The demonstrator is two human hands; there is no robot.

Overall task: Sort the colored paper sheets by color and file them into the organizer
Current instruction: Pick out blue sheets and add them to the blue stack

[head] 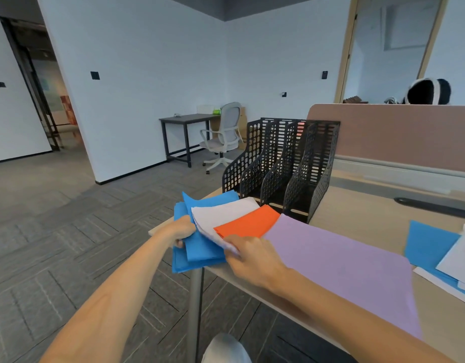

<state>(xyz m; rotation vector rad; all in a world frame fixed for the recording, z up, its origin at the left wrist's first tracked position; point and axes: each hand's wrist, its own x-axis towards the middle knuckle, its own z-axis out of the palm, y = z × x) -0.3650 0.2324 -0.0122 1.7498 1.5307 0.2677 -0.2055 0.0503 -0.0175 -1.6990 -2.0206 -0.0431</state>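
Observation:
A black perforated organizer (281, 163) with several upright slots stands at the desk's left end. In front of it lie fanned paper stacks: blue sheets (202, 247) overhanging the desk corner, white sheets (221, 213), orange sheets (248, 222) and a large purple sheet (341, 260). My left hand (180, 230) grips the blue stack at its left edge. My right hand (252, 254) pinches the near edge of the white sheets, between the blue and orange ones.
More blue (427, 244) and white paper (459, 258) lies at the desk's right. A pink partition (399, 132) runs behind the desk (357, 205). A desk leg (196, 310) drops below the corner. An office chair (221, 138) and a dark table (184, 121) stand farther off.

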